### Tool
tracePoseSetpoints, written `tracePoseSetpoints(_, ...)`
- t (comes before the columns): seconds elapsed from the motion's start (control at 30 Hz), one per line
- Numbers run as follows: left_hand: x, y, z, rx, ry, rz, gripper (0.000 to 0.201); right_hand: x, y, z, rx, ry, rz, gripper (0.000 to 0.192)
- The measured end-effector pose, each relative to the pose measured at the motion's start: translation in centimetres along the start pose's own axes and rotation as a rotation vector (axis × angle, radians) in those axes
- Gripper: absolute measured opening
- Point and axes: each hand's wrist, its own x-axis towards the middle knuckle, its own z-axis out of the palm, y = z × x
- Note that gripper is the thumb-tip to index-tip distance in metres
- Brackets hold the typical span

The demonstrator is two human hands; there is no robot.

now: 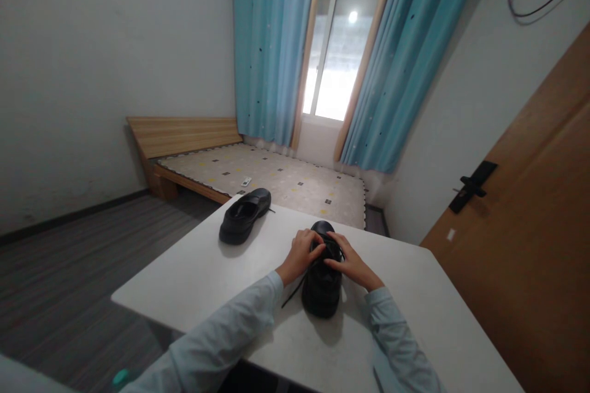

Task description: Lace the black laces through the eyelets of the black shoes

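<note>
A black shoe [321,287] stands on the white table [203,270] in front of me, toe pointing away. My left hand [300,253] rests on its left side with fingers pinched at the black laces [332,252]. My right hand [351,265] lies on the right side, fingertips also at the laces. A loose lace end [292,292] trails off to the left below my left wrist. A second black shoe [244,215] sits apart at the table's far left corner, untouched.
Beyond the table stands a low wooden bed [184,135] with a patterned mattress and a small white remote [246,182]. Blue curtains [271,43] frame a window. A wooden door [530,227] with a black handle is on the right. Grey floor lies to the left.
</note>
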Motion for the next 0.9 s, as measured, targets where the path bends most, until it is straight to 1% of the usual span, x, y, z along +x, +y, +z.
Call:
tracePoseSetpoints(0.1,-0.07,0.2,0.04,0.032,0.001,0.003,0.006,0.06,0.18,0.09,0.0,0.009,-0.009,0.067)
tracePoseSetpoints(0.37,0.1,0.53,0.02,0.027,-0.004,-0.008,0.002,0.1,0.66,0.24,-0.01,0.01,-0.012,0.067)
tracePoseSetpoints(0.57,0.18,0.58,-0.07,0.047,-0.028,0.01,0.001,0.1,0.45,0.18,-0.012,0.007,-0.024,0.066)
tracePoseSetpoints(0.7,0.16,0.78,-0.28,0.003,-0.03,0.019,0.003,0.09,0.14,0.12,-0.011,-0.002,-0.017,0.065)
tracePoseSetpoints(0.77,0.13,0.87,-0.42,-0.048,-0.031,0.029,0.007,0.09,0.04,0.11,-0.009,-0.007,-0.019,0.065)
tracePoseSetpoints(0.9,-0.01,0.91,-0.5,-0.189,-0.04,0.012,0.029,0.11,0.01,0.13,-0.003,-0.011,-0.021,0.064)
